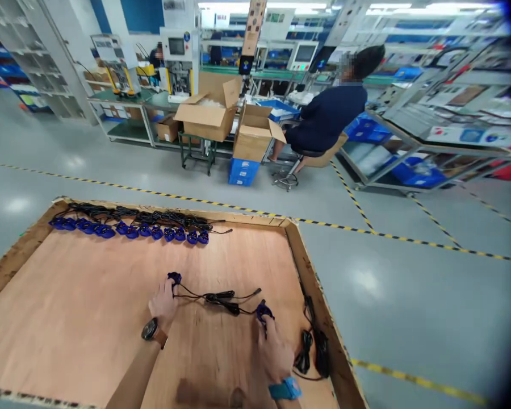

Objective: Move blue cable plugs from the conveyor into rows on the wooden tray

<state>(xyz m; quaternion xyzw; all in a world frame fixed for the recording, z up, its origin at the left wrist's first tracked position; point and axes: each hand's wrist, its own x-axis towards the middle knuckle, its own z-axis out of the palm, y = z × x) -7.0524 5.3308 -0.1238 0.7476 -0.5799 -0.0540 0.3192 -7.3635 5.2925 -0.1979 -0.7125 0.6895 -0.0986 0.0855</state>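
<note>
My left hand (164, 301), with a dark watch at its wrist, is closed on a small blue round part with a black cable (174, 278). Another blue ring-shaped part (264, 312) is gripped by the fingers of my right hand (275, 349), which has a teal band at the wrist. Bundled black cables (221, 299) lie on the wooden board (111, 284) between my hands and lead to both parts. Along the board's far left edge sits a row of similar blue parts (145, 230), their black cables (153, 217) heaped behind them.
A raised wooden rim (313, 278) borders the board. At the right rim lie a black adapter and coiled cord (313, 346). Beyond the striped floor tape, a seated person (334, 113) works near open cardboard boxes (253, 133), blue bins (242, 171) and a metal cart (409, 142).
</note>
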